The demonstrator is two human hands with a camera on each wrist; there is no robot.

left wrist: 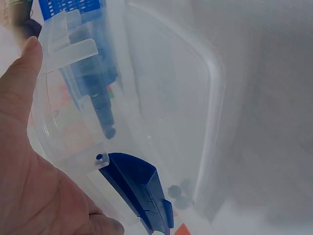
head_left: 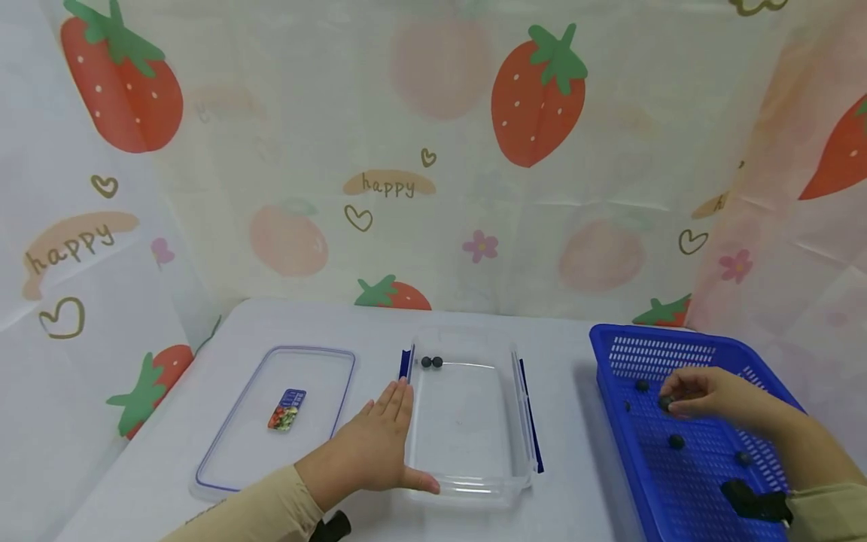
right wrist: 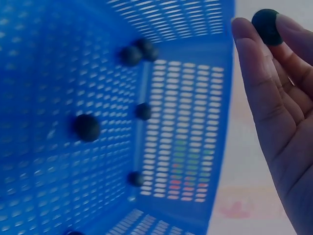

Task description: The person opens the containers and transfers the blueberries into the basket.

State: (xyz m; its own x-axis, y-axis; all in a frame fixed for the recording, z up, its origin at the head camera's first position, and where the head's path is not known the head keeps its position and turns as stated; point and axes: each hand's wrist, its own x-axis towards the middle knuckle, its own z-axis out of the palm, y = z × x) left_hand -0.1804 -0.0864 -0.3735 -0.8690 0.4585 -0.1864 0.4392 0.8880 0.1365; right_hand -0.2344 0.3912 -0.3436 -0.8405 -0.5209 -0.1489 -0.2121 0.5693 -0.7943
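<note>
My left hand rests against the near-left corner of a clear plastic box, fingers straight along its side and thumb spread at the front wall. Two small dark balls sit side by side at the box's far-left end. Over a blue basket, my right hand pinches a dark ball between thumb and fingertips. Several more dark balls lie apart on the basket floor. In the left wrist view, a blue latch hangs outward from the box.
A clear lid with a purplish rim and a colourful label lies left of the box on the white table. A second blue latch runs along the box's right side. A strawberry-print curtain stands behind.
</note>
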